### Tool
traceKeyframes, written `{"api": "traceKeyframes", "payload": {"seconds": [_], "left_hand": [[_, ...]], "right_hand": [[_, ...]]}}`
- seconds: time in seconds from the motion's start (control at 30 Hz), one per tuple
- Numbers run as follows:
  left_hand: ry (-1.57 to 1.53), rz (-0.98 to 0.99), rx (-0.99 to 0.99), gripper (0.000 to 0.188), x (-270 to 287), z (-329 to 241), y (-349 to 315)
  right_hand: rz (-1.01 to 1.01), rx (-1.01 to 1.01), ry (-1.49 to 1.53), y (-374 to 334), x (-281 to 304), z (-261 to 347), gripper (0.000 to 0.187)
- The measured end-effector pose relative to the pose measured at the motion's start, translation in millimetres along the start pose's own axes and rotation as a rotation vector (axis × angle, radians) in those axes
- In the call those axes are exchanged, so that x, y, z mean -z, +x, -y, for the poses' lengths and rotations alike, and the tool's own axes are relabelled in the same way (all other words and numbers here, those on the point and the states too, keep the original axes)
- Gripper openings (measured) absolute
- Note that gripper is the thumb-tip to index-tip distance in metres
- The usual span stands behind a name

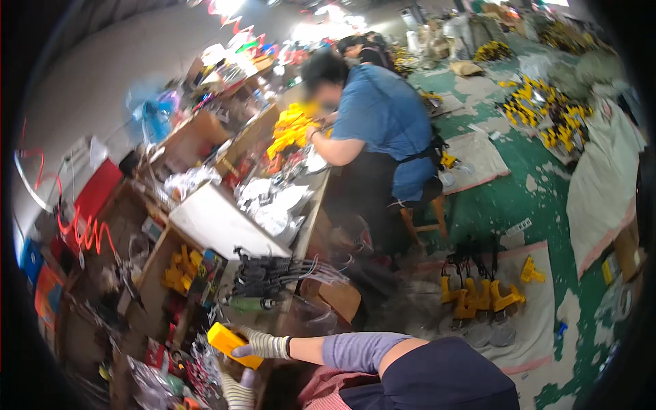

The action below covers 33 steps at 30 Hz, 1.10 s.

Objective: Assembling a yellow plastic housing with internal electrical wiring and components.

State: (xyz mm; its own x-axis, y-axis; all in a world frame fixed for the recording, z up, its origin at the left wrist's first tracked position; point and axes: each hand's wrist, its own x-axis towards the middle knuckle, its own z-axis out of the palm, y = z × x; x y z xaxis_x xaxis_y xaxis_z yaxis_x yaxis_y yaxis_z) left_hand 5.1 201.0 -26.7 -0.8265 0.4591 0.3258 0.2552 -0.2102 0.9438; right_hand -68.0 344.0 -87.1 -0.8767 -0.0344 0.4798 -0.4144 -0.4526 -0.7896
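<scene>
My right hand, in a striped glove with purple fingertips, is closed around a yellow plastic housing above the near bench. Just below it, at the picture's lower edge, my left hand wears a matching glove. Its visible fingers are apart and point up toward the housing, without a clear grip on anything; part of this hand is out of frame. Beside the hands lies a heap of small metal and red parts. A green tool, perhaps a screwdriver, rests beyond the right hand.
Black cords lie across the bench edge near a white panel. More yellow parts fill a bin. A red coiled hose hangs at left. A co-worker in blue sits farther along; yellow assemblies lie on a floor sheet.
</scene>
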Motion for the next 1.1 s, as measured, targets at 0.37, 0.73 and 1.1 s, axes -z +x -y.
{"api": "traceKeyframes", "payload": {"seconds": [0.37,0.73,1.1], "left_hand": [[-0.938,-0.236,0.542,0.062,20,-68,-61],[0.744,-0.044,-0.079,0.112,77,-58,-59],[-0.447,-0.528,0.07,0.094,157,-50,-40]], "right_hand": [[0.507,0.071,-0.484,-57,-65,121,0.087],[0.81,0.099,-0.456,22,-64,77,0.085],[0.555,0.111,-1.978,217,9,-6,0.077]]}}
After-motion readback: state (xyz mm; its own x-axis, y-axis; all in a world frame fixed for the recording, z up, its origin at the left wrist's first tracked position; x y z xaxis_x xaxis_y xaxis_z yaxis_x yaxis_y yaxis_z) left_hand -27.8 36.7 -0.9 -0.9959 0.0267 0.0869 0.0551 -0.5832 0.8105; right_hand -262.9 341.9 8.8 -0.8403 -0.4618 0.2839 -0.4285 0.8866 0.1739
